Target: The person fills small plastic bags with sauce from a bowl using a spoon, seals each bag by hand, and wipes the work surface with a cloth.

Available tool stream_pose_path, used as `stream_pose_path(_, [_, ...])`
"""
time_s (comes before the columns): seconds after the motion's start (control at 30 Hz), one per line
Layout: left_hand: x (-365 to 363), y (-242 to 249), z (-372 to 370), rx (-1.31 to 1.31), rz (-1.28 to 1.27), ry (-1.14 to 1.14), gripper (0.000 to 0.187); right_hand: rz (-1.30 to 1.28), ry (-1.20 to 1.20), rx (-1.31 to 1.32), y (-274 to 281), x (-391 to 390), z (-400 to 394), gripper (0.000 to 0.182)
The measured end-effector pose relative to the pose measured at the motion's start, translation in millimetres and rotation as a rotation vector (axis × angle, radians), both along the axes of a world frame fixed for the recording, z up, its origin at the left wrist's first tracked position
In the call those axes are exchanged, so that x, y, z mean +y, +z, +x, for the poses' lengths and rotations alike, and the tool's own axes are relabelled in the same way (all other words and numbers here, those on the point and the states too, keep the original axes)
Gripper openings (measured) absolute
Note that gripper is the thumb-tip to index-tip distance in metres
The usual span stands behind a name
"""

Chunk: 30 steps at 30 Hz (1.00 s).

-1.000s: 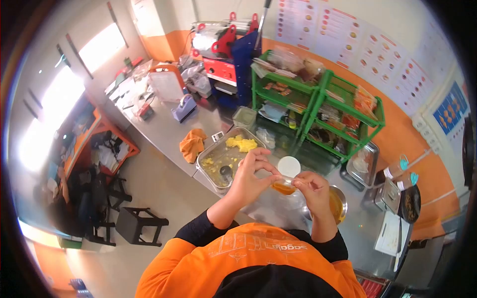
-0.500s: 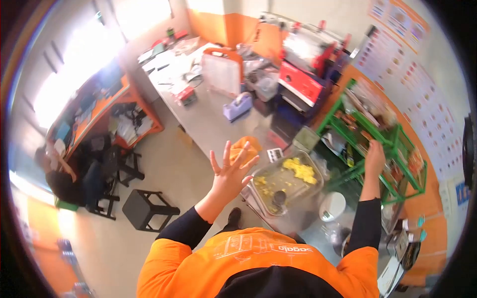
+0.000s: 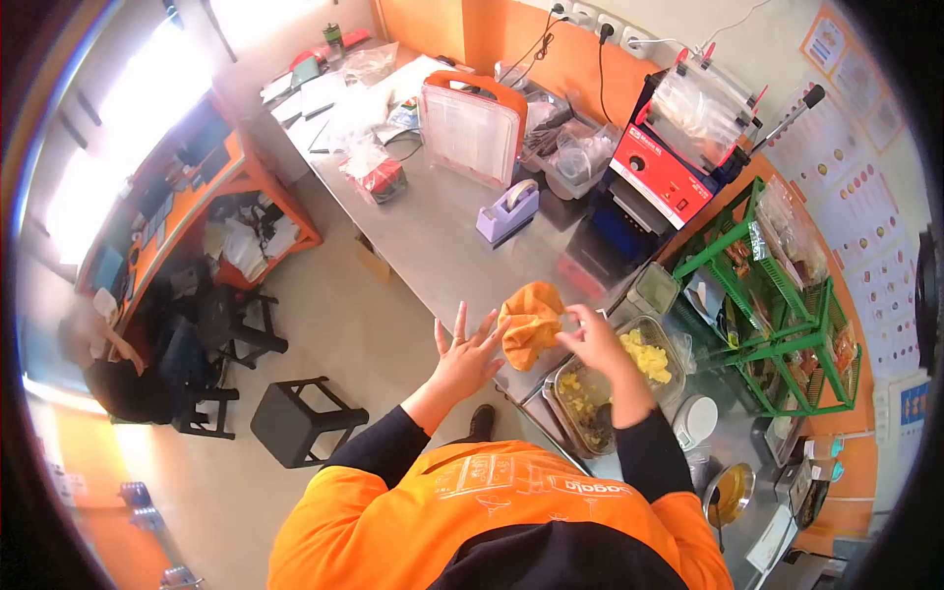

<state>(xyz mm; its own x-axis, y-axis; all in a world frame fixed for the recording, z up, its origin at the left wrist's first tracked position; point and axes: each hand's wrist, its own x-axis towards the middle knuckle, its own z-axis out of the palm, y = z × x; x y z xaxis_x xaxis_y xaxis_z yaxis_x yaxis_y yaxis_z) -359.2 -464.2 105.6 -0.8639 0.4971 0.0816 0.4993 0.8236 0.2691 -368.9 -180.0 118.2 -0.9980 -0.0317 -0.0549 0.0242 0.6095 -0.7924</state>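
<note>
A crumpled orange cloth [image 3: 531,326] is between my two hands, over the near edge of the metal table. My right hand [image 3: 600,346] has its thumb and fingers closed at the cloth's right edge. Spread fingers of my left hand [image 3: 464,360] overlap the cloth's left side, palm down. Below my right hand, a clear rectangular tray [image 3: 560,418] contains yellow crumbly food [image 3: 646,356] in a heap, with looser bits on the near side. My right wrist covers part of this tray.
Beyond are a purple tape dispenser [image 3: 508,210], an orange-handled case [image 3: 472,133] and a red sealing machine [image 3: 669,177]. Green racks [image 3: 787,334], a white scale [image 3: 696,421] and a metal bowl [image 3: 730,495] stand right. A black stool [image 3: 305,423] and a seated person [image 3: 123,369] are left.
My right hand has come from the green racks to the orange cloth. More of the cloth shows, and my left hand sits at its left side. The view has shifted and sharpened.
</note>
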Motion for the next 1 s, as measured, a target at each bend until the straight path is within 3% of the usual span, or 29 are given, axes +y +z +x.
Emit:
stream_pose_path(0.1, [-3.9, 1.2, -8.2, 0.02, 0.066, -0.106, 0.077, 0.446, 0.203, -0.038, -27.1, -26.5, -24.2, 0.035])
stream_pose_path(0.17, [-9.2, 13.7, -8.2, 0.142, 0.075, -0.269, 0.074, 0.353, 0.157, -0.1, -33.9, -31.9, -35.5, 0.03])
stream_pose_path(0.2, [-13.8, 19.5, -9.2, 0.128, 0.039, -0.332, 0.063, 0.308, 0.138, -0.135, -37.9, -32.7, -38.6, 0.027])
stream_pose_path(0.3, [-24.9, 4.6, -14.4, 0.221, -0.003, -0.444, 0.053, -0.54, 0.022, -0.36, -43.4, -32.0, -33.3, 0.027])
stream_pose_path(0.33, [-27.1, 0.9, -16.7, 0.215, 0.016, -0.467, 0.048, -0.792, -0.143, -0.412, -45.8, -34.9, -27.9, 0.027])
stream_pose_path(0.43, [-28.9, -1.2, -25.0, 0.205, 0.019, -0.531, 0.047, -1.211, -0.155, -0.585, -4.8, -55.0, -11.7, 0.024])
stream_pose_path(0.47, [-28.3, 1.5, -29.1, 0.135, -0.035, -0.558, 0.045, -1.226, -0.188, -0.644, 0.2, -66.1, -8.9, 0.022])
stream_pose_path(0.6, [-21.9, -9.7, -41.2, 0.119, -0.002, -0.622, 0.041, -0.253, 0.131, -0.222, -66.4, -85.7, -9.7, 0.026])
stream_pose_path(0.73, [-13.7, -7.4, -39.8, 0.196, 0.125, -0.625, 0.04, -0.042, 0.027, 0.063, -35.6, -96.1, -15.8, 0.033])
stream_pose_path(0.83, [-11.4, -12.1, -36.1, 0.189, 0.061, -0.632, 0.041, 0.021, -0.001, -0.323, -28.3, -93.1, -22.3, 0.039])
stream_pose_path(1.0, [-15.9, -7.9, -38.2, 0.201, -0.052, -0.652, 0.044, -0.09, 0.006, -0.353, -48.4, -86.9, -30.9, 0.04])
